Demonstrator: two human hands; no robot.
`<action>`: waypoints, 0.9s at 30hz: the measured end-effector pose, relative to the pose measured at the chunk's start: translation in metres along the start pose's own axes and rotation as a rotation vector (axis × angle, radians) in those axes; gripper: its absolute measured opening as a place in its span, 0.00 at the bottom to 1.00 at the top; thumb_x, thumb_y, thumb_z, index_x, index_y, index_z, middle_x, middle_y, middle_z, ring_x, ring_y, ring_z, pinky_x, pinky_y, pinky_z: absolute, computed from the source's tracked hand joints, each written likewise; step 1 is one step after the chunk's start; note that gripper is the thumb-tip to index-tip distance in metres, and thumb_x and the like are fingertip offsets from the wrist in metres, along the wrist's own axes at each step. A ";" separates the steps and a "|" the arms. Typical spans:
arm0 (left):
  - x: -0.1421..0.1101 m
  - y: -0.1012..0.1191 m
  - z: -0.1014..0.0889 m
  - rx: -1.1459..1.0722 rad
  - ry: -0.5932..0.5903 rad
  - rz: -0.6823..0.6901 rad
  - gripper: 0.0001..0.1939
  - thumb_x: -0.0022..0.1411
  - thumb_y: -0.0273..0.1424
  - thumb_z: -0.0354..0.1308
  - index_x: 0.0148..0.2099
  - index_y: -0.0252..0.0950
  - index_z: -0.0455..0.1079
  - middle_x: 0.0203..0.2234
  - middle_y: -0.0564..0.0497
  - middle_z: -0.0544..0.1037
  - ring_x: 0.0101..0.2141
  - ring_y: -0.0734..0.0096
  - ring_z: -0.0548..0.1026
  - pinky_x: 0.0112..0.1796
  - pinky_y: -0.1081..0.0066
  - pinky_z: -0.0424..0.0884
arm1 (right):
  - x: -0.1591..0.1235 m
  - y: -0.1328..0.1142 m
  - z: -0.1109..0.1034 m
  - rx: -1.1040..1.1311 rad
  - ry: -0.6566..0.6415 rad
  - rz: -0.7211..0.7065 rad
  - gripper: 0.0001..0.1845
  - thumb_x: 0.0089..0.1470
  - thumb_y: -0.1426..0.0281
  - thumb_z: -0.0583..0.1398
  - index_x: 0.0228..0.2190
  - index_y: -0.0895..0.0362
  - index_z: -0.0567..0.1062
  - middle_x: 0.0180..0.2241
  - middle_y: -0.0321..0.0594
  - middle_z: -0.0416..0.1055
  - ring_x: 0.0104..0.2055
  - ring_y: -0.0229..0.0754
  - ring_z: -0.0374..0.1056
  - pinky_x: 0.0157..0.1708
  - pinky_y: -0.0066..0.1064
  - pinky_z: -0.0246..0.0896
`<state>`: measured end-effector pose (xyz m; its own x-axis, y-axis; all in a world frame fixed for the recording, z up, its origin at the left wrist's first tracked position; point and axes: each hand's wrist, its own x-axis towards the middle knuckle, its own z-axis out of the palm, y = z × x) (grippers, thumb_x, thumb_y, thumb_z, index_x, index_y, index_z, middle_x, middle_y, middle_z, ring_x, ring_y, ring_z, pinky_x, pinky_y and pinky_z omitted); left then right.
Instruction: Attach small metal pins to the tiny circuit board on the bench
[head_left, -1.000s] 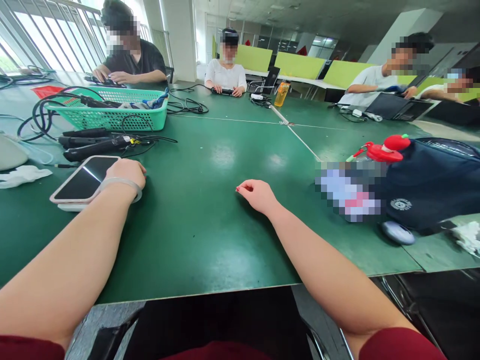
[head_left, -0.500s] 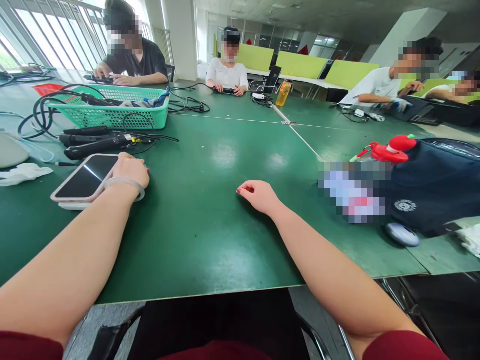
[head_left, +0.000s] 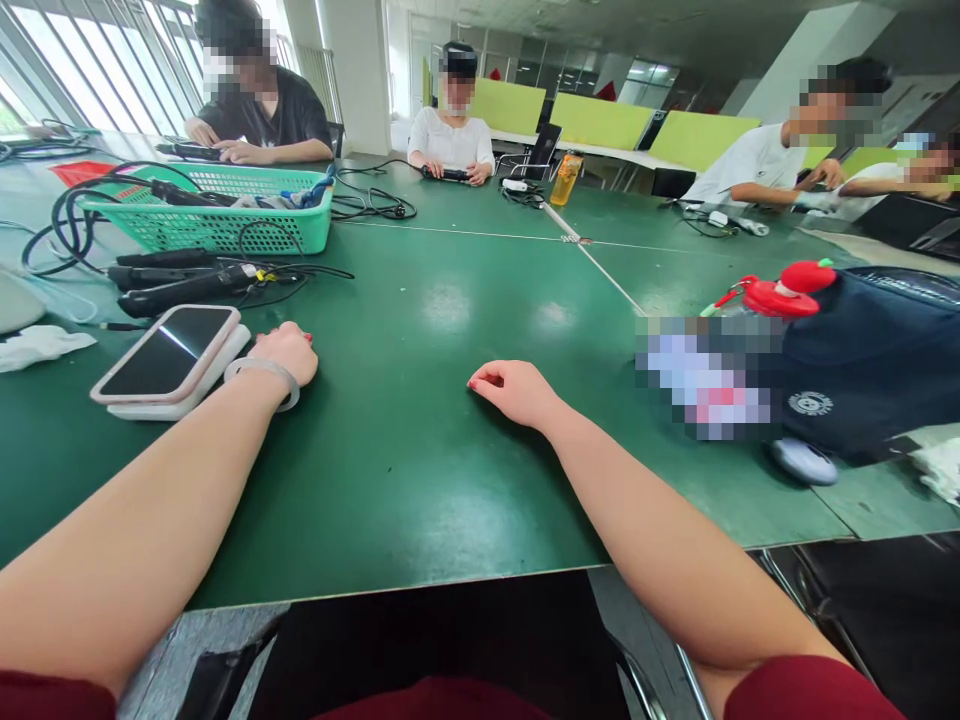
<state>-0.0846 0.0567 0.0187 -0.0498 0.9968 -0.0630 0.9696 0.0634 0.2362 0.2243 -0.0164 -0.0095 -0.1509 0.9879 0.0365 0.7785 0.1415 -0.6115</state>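
Pink-rimmed phone (head_left: pixel 171 352) lies at the table's (head_left: pixel 390 500) left, just beside the left hand (head_left: pixel 287 357), whose grip I cannot tell; right hand (head_left: pixel 514 392) fingers curl together, seemingly empty. Best keep wrists clear.

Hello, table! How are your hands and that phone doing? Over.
Left hand curled beside phone. Right hand loosely curled, nothing visible in it. Phone face-up on white object. Black devices and basket beyond phone.
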 end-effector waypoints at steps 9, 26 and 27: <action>-0.047 0.061 0.026 -0.066 -0.142 0.499 0.16 0.68 0.36 0.37 0.48 0.36 0.62 0.47 0.41 0.74 0.51 0.59 0.71 0.51 0.62 0.66 | 0.002 0.000 0.001 -0.031 -0.015 -0.018 0.09 0.54 0.65 0.57 0.31 0.53 0.78 0.31 0.35 0.75 0.32 0.36 0.67 0.31 0.27 0.57; -0.069 0.075 0.035 -0.253 -0.326 0.975 0.13 0.69 0.34 0.38 0.43 0.38 0.63 0.51 0.47 0.72 0.57 0.63 0.65 0.54 0.62 0.63 | 0.002 -0.004 0.005 -0.109 0.004 -0.179 0.09 0.54 0.73 0.59 0.32 0.53 0.80 0.31 0.36 0.73 0.33 0.36 0.66 0.35 0.28 0.57; -0.069 0.075 0.034 -0.269 -0.313 0.984 0.14 0.69 0.34 0.38 0.44 0.38 0.63 0.51 0.47 0.72 0.56 0.63 0.65 0.54 0.62 0.63 | 0.002 -0.004 0.004 -0.116 0.034 -0.188 0.10 0.55 0.74 0.57 0.33 0.53 0.80 0.32 0.37 0.74 0.35 0.36 0.66 0.37 0.28 0.58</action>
<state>-0.0005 -0.0095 0.0075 0.8272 0.5609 0.0342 0.4635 -0.7154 0.5228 0.2181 -0.0155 -0.0099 -0.2809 0.9447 0.1694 0.8034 0.3280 -0.4969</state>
